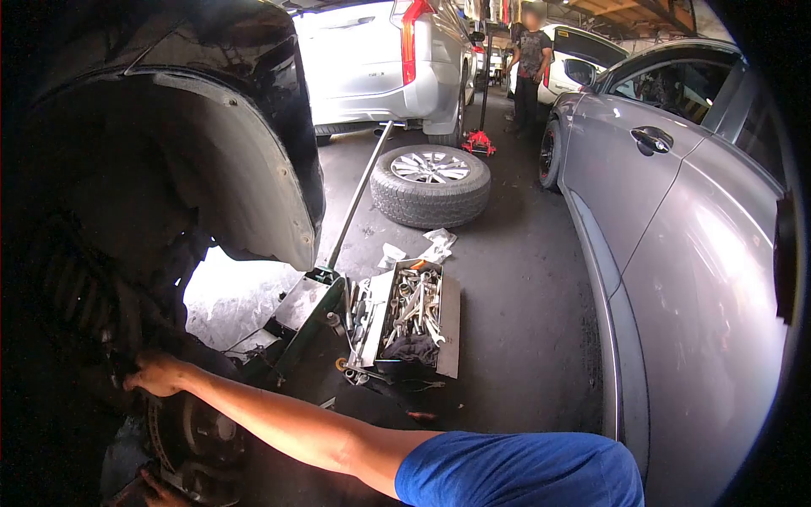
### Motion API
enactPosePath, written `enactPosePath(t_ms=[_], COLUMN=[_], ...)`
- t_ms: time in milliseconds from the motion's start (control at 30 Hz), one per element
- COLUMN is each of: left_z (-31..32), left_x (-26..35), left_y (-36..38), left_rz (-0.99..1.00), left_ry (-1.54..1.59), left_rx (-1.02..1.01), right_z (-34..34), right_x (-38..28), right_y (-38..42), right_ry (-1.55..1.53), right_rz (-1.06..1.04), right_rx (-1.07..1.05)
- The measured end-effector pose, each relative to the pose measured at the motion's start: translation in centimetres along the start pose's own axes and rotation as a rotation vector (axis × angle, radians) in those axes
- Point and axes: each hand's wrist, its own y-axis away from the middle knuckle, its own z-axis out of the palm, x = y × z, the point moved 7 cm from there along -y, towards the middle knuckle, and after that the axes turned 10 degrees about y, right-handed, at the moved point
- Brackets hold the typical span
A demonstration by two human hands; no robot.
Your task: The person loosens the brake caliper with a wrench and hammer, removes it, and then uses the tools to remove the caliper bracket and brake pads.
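Down in the dark wheel well, the right hand [159, 373] reaches across to the top of the brake assembly [193, 435], fingers curled over a part lost in shadow; whether they pinch anything or just rest there cannot be told. The left hand [160, 490] shows only as a few fingertips at the lower edge, touching the underside of the same assembly, and its grip is likewise hidden. The assembly sits bare on the hub, under the black car's fender arch [253, 169].

Just beside the arm stands a green floor jack [306, 314], its long handle [359, 196] slanting up toward the silver SUV [380, 59]. Next to the jack lies an open metal toolbox [449, 317] with its trays folded out: the middle tray is heaped with wrenches [416, 302] and a dark rag [409, 348] lies at its near end, while the left tray holds more small tools. White crumpled cloths [438, 245] lie just beyond the box. Farther off, a removed wheel [431, 182] lies flat on the concrete, with a red jack [478, 142] behind it. A silver car [676, 253] fills the right side, and a person [530, 68] stands well apart at the back.
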Motion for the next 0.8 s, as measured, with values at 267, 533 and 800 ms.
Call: enactPosePath(t_ms=[267, 533, 800], left_z=[0.3, -0.9, 2.8], left_x=[-3.2, 2.9, -6.6], left_y=[-1.2, 2.6, -0.1], left_rz=[-0.094, 0.136, -0.471], left_ry=[0.127, 0.26, 0.469], left_rx=[-0.05, 0.158, 0.087], right_z=[0.2, 0.4, -0.4], right_x=[-0.5, -0.6, -1.2], right_y=[0.1, 0.1, 0.7], right_ry=[0.044, 0.08, 0.069], right_rz=[-0.078, -0.101, -0.087], right_rx=[0.013, 0.007, -0.005])
